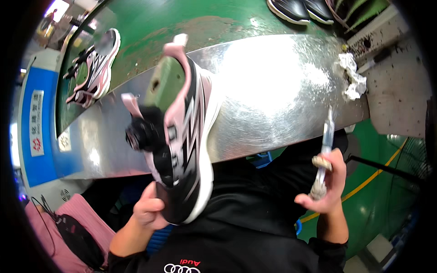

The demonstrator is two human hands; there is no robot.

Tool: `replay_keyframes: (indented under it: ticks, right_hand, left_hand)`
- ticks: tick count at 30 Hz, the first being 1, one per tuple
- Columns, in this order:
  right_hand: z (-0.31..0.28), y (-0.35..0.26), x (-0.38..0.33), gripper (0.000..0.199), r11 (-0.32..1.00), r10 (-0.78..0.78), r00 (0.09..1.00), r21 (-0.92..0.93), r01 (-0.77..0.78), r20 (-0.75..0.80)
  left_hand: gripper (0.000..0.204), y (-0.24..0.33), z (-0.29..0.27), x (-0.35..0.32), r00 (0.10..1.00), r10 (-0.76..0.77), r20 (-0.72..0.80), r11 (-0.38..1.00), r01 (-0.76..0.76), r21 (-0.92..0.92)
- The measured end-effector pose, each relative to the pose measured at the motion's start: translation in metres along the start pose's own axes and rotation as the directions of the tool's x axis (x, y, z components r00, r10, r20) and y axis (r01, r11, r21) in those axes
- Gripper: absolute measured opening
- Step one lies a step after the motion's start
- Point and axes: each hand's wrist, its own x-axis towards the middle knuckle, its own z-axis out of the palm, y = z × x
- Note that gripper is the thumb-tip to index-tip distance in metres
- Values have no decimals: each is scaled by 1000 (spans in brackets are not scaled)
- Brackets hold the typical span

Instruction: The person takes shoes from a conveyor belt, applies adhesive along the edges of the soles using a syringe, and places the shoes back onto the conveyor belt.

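Note:
My left hand (149,209) grips the toe end of a black, pink and white sneaker (189,132), which is held up with its heel pointing away from me. A green shoe last (166,84) fills the sneaker's opening, and black laces are bunched at the tongue. On the right, my right hand (331,184) is closed round a clear syringe (327,134) with its thin tip pointing away. Pale wrapping shows on the syringe's lower part. The tip is apart from the sneaker.
A metal sheet (255,132) covers the near part of the green table (182,18). Another pink and black sneaker (98,68) lies at the far left. Black shoes (296,10) stand at the far right. Crumpled white paper (353,77) rests by the right edge, near a grey upright panel (396,86).

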Motion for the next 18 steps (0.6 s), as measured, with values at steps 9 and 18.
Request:
replay_keyframes:
  ticks: [9, 18]
  right_hand:
    - [12, 18, 21, 98, 765, 410, 911, 528, -369, 42]
    - [24, 2, 23, 80, 986, -40, 999, 162, 39, 2]
  left_hand:
    - [33, 86, -40, -42, 712, 700, 55, 322, -384, 865]
    - [96, 71, 43, 50, 678, 398, 618, -481, -420, 770]
